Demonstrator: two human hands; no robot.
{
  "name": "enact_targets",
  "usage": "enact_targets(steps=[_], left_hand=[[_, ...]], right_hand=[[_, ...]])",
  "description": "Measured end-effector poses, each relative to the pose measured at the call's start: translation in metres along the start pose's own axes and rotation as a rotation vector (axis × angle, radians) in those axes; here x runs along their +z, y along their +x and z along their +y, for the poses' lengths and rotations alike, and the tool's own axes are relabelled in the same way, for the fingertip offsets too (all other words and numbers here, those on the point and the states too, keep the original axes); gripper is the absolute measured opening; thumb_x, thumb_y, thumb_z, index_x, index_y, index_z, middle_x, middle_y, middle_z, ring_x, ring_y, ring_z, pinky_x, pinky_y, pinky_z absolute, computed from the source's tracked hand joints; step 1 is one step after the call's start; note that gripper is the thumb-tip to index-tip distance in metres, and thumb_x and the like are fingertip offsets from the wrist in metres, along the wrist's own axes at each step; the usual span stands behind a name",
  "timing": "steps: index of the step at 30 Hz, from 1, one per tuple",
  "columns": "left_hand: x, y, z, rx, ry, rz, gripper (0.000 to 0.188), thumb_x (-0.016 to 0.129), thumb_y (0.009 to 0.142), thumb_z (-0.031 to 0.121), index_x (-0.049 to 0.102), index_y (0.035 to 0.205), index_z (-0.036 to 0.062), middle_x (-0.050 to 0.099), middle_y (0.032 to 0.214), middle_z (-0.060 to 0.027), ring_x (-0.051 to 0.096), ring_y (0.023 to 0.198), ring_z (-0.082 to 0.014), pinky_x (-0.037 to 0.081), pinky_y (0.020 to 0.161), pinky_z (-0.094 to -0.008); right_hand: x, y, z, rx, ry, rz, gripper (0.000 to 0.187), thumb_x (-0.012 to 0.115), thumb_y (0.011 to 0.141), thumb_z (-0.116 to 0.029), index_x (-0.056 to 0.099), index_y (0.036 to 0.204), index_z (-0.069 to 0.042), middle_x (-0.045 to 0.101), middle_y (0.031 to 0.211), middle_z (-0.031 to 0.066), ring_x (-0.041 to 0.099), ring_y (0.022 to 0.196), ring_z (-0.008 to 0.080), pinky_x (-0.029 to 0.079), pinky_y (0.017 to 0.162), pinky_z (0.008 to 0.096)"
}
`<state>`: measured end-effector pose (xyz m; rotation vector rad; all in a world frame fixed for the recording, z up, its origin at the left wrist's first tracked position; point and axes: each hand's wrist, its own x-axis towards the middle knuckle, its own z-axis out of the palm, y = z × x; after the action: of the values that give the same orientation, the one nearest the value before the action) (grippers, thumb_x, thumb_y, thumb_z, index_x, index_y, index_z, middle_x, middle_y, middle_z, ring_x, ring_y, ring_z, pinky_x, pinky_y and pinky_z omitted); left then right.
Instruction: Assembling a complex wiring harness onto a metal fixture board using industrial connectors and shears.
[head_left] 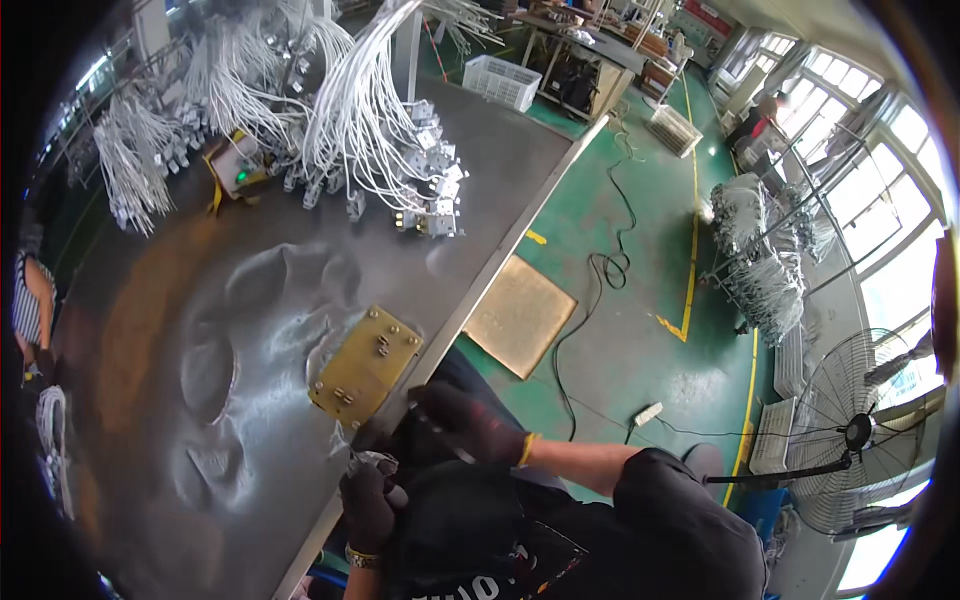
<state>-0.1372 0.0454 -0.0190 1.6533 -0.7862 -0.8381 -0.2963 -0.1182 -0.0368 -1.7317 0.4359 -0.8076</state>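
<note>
My left hand [368,505], in a dark glove, is at the table's near edge. Its fingers are closed around a small silvery-grey piece [376,461], whose kind I cannot make out. To its right, my right hand [468,422], also in a dark glove, is curled in front of my body and a little blurred. A thin, shiny streak shows by its fingers, too unclear to name. Just beyond both hands lies a yellowish fixture plate [366,366] with bolts at its corners and two small metal fittings on top.
The dark metal table [480,130] bears bundles of white cables [350,110] with metal ends and a small device [240,165] with a green light. A person [33,300] stands at far left. On the floor are a board [521,316], a cord [600,290] and a fan [850,432].
</note>
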Motion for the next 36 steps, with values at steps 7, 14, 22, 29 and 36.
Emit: enact_targets(steps=[7,14,22,29,36], left_hand=[[-0.031,-0.020,-0.031,0.385,0.740,0.147,0.022,0.055,0.097,0.018,0.064,0.107,0.0010,0.068,0.100,-0.0194,0.064,0.092,-0.0398,0.048,0.082,-0.0504],[-0.034,-0.028,-0.014,0.373,0.528,0.107,0.027,0.050,0.103,0.017,0.065,0.117,-0.0002,0.067,0.105,-0.0201,0.063,0.088,-0.0369,0.049,0.080,-0.0460],[-0.032,-0.036,-0.008,0.282,0.484,0.424,0.029,0.049,0.103,0.016,0.063,0.120,-0.0018,0.069,0.106,-0.0189,0.065,0.092,-0.0350,0.052,0.083,-0.0449],[-0.040,-0.032,0.002,0.283,0.384,0.465,0.029,0.052,0.102,0.013,0.061,0.123,-0.0049,0.070,0.113,-0.0208,0.070,0.097,-0.0338,0.057,0.085,-0.0411],[-0.045,-0.051,0.003,-0.108,0.074,0.334,0.029,0.057,0.098,0.010,0.062,0.122,-0.0046,0.070,0.116,-0.0210,0.070,0.101,-0.0327,0.055,0.089,-0.0442]], right_hand=[[0.066,0.037,-0.053,0.166,-0.467,-0.348,0.044,0.065,0.095,-0.027,0.051,0.133,-0.010,0.072,0.104,0.0184,0.071,0.096,0.0403,0.058,0.078,0.0494],[0.081,0.040,-0.034,-0.068,-0.494,-0.573,0.034,0.059,0.097,-0.026,0.051,0.127,-0.011,0.071,0.100,0.0187,0.071,0.094,0.0404,0.057,0.074,0.0502],[0.091,0.036,-0.071,-0.147,-0.398,-0.622,0.041,0.059,0.098,-0.028,0.050,0.131,-0.006,0.069,0.104,0.0207,0.069,0.093,0.0414,0.057,0.075,0.0503],[0.097,0.038,-0.086,-0.344,-0.313,-0.540,0.039,0.061,0.096,-0.029,0.059,0.122,-0.001,0.067,0.108,0.0228,0.066,0.099,0.0427,0.054,0.087,0.0501],[0.103,0.035,-0.081,0.015,-0.228,-0.679,0.038,0.068,0.093,-0.025,0.062,0.123,-0.003,0.068,0.110,0.0205,0.067,0.105,0.0420,0.056,0.088,0.0477]])
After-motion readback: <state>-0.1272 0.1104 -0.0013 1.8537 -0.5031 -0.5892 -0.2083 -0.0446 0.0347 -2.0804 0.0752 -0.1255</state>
